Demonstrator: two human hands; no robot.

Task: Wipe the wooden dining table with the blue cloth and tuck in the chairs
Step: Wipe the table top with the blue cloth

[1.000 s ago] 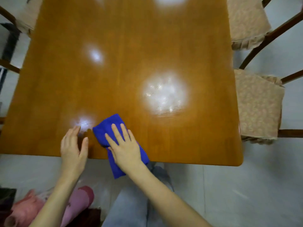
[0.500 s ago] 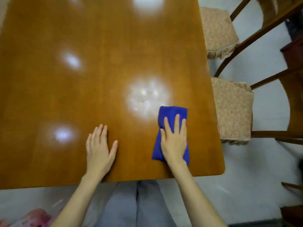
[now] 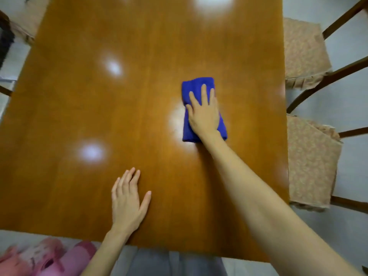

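Grip is a flat press, not a pinch: the right hand (image 3: 203, 114) lies with fingers straight and slightly spread on the folded blue cloth (image 3: 197, 86), whose far end shows beyond the fingertips. Within the last second the cloth has gone from the near edge to the near right corner, and now sits further out, right of the middle of the wooden dining table (image 3: 79, 108). Judgement: wiping is under way, with the far and left areas probably outstanding. The left hand (image 3: 127, 204) stays flat and open by the near edge. Two cushioned chairs (image 3: 310, 160) on the right show their seats almost whole, so they are not yet tucked in
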